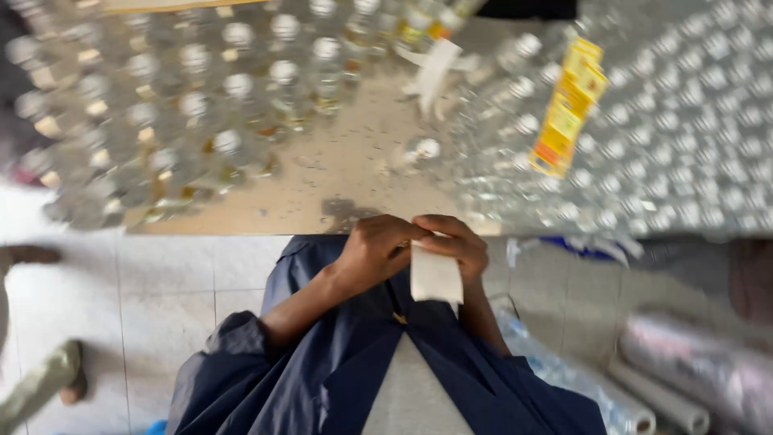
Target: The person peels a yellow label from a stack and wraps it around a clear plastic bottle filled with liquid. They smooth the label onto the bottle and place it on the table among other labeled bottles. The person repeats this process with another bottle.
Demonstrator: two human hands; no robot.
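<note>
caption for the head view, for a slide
Both hands pinch a white strip at a table edge crowded with clear bottles.

Motion-blurred glass bottles (201,105) on table (338,185)

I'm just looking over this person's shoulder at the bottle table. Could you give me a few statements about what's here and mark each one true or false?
1. Both hands hold a small white paper strip at the table's near edge. True: the left hand and right hand meet on it.
2. The table is crowded with red mugs. False: it bears many clear glass bottles with pale caps.
3. A yellow label strip lies over the bottles on the right. True.
4. The person wears a white coat. False: the garment is dark blue.
5. Rolls of clear plastic film lie on the floor at the right. True.
</note>
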